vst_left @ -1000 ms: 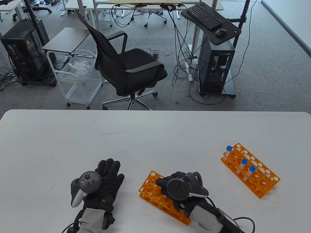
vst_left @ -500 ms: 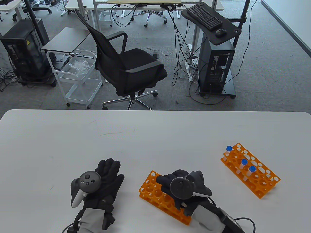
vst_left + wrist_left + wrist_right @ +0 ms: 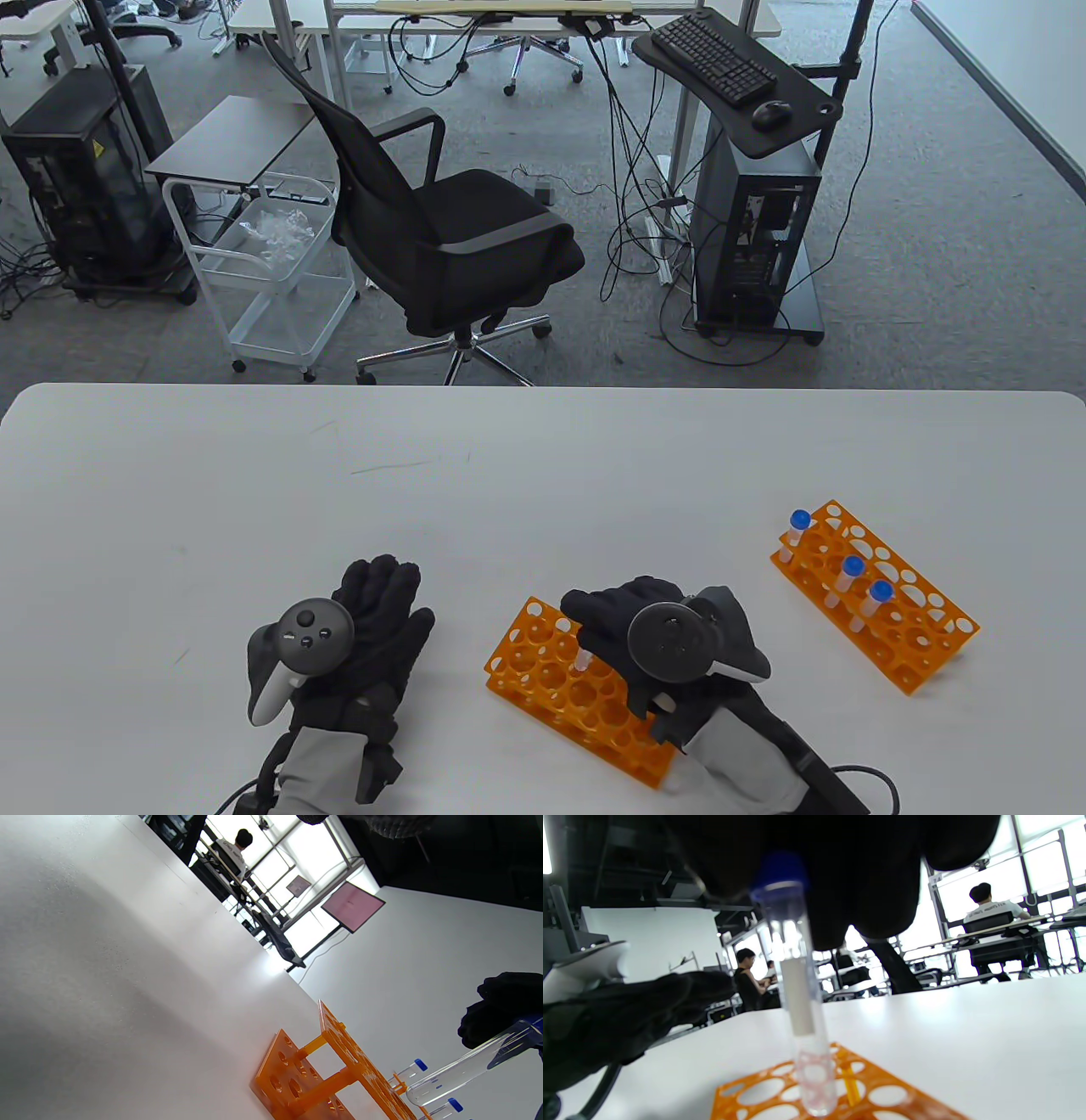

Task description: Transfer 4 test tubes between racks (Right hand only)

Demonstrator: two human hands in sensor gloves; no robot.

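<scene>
The right hand [image 3: 657, 649] hung over the near rack [image 3: 543, 671], its gloved fingers [image 3: 840, 866] closed around the blue-capped top of a tube [image 3: 582, 660]. The tube stood nearly upright, and in the right wrist view its rounded bottom [image 3: 816, 1090] sat at the level of the rack's top plate, at one of the holes; whether it was inside the hole or just above it I could not tell. In the left wrist view the same tube [image 3: 462, 1071] showed clear, slanting up to the dark glove at its capped end.

The left hand [image 3: 356, 645] lay palm down on the table [image 3: 543, 475], left of the near rack and apart from it, fingers spread flat and gripping nothing.

Well off to the right stood the far rack [image 3: 899, 611], set at an angle, with three blue-capped tubes upright in it: one [image 3: 796, 535] at its far left corner and two more [image 3: 847, 581] [image 3: 874, 604] close together nearer the middle.
</scene>
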